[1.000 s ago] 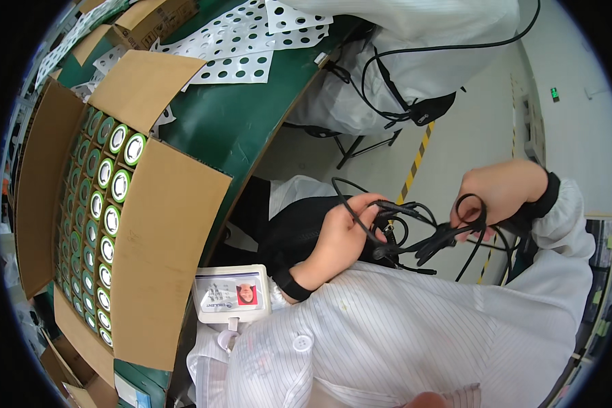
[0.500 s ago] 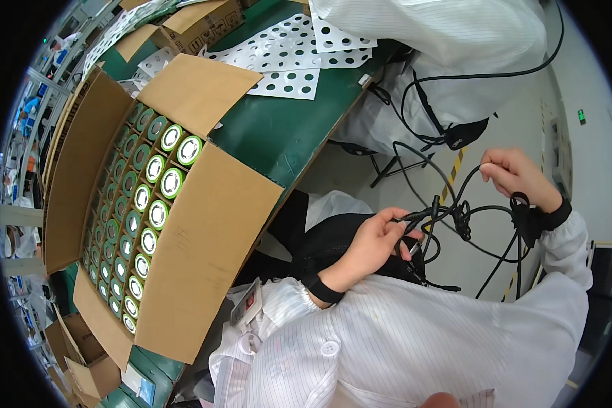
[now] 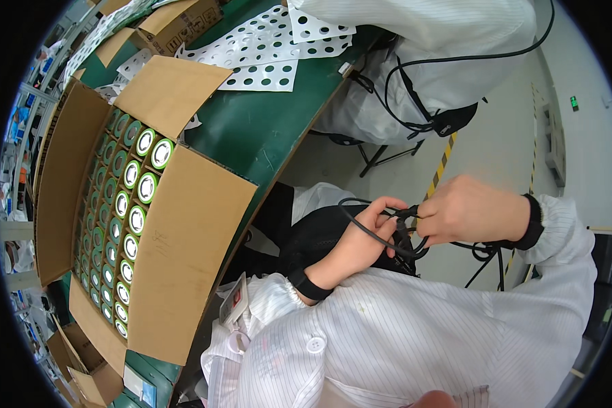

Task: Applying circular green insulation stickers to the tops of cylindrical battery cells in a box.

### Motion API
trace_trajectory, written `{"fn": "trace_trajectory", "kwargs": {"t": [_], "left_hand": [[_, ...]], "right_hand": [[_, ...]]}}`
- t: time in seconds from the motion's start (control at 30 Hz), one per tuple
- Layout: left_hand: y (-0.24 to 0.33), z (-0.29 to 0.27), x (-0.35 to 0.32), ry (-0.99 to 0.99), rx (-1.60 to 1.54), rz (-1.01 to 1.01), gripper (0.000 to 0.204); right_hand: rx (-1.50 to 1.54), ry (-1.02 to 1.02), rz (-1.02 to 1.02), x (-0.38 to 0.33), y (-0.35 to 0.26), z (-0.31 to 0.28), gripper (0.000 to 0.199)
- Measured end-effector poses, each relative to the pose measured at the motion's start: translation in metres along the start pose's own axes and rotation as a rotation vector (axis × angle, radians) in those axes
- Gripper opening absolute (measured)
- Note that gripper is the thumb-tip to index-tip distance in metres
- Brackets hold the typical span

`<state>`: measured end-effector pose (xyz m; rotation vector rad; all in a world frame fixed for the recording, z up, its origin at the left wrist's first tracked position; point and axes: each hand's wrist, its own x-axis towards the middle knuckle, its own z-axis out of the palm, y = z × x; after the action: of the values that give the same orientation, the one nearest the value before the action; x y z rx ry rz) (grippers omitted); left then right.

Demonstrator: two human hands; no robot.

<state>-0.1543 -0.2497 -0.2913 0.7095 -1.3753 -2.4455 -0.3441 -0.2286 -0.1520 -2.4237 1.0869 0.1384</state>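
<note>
Across comes the right hand [image 3: 476, 211], swinging in from well apart half a second ago until its fingertips nearly meet those of the left hand [image 3: 355, 248]! The open span of cord between them has closed up, and the view has shifted a touch too.

Now look at the grips: left fingers bent, thumb and forefinger pinching the black cable [image 3: 411, 256]; right fingers curled in tight, their tips closed on it near a dark connector [image 3: 406, 212], the back of that hand slightly blurred. So the cable sits right between the two sets of fingers, one loop arcing over the back of the left hand and sagging just below both fingertips, while a tangle of cord [image 3: 483, 251] hangs below the right hand.

Away to the left of the left fingers stands an open carton [image 3: 187, 265], rows of green-rimmed cells [image 3: 137, 219] in its dividers. Farther up-left, white perforated sheets [image 3: 268, 78] lie on the green table [image 3: 251, 132]. And above the right fingers, well apart, there's a co-worker's white garment [image 3: 469, 78]!
</note>
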Motion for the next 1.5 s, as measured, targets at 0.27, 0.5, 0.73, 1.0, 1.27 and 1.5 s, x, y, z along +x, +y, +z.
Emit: {"fn": "trace_trajectory", "kwargs": {"t": [0.27,0.5,0.73,1.0,1.27,1.5], "left_hand": [[0.012,0.004,-0.008,-0.034,-0.191,-0.006,0.032],[0.017,-0.002,-0.015,-0.220,-0.084,-0.005,0.043],[0.000,0.000,-0.019,-0.005,-0.269,-0.010,0.047],[-0.004,0.006,-0.009,0.193,-0.282,-0.140,0.025],[-0.001,0.004,-0.010,0.165,-0.348,-0.080,0.017],[0.000,0.001,-0.009,0.057,-0.451,-0.022,0.011]], "right_hand": [[-0.205,0.447,0.100,0.006,-0.002,0.019,0.029],[0.051,0.542,0.470,-0.009,0.044,-0.003,0.029],[0.668,0.100,0.792,-0.082,0.042,-0.054,0.024],[0.614,0.003,0.582,-0.109,0.002,-0.079,0.019],[0.269,0.311,0.449,-0.081,-0.023,-0.058,0.013],[0.139,-0.070,0.396,-0.038,-0.048,-0.053,0.016]]}}
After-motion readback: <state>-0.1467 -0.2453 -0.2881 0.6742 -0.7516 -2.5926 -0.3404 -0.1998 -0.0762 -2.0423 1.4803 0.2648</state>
